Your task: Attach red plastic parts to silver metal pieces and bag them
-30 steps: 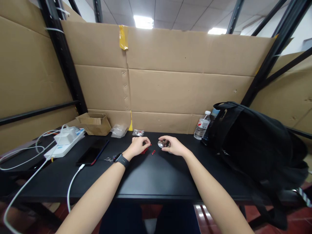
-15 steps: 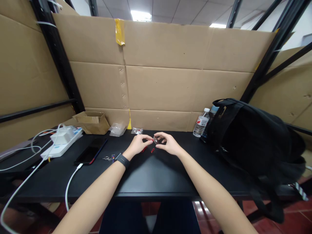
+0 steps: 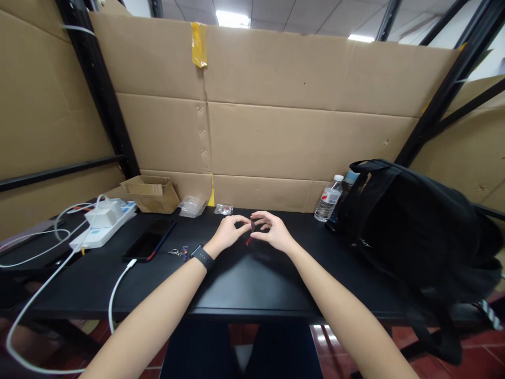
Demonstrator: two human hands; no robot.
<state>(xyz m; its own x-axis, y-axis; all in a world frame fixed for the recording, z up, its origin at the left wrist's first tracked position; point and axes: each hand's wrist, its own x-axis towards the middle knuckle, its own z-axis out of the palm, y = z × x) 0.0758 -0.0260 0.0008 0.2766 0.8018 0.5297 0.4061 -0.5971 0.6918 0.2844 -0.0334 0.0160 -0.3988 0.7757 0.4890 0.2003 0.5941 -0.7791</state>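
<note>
And here's the right hand (image 3: 274,231), thumb and fingertips gripping a small glossy disc (image 3: 253,225), which stands on edge above the table (image 3: 268,284). In comes the left hand (image 3: 229,232), thumb and forefinger pinched together right at the disc's left rim; whether those fingertips hold a cord end or only the rim, I cannot tell. The big change: a second ago the disc sat well apart from the left hand, its face in view; now it's turned nearly edge-on and both hands meet at it, so the work looks to have become a two-handed job on that one piece.

Just below the disc lies a red cord loop (image 3: 248,241); the red coil seen earlier beside it no longer shows. Left of the disc, past the smartwatch (image 3: 202,256), there's a keychain (image 3: 175,252), then a smartphone (image 3: 150,239) farther out. Behind the disc, to its left, a clear packet (image 3: 223,209). Well to its right, a water bottle (image 3: 329,200) and a black backpack (image 3: 414,231).
</note>
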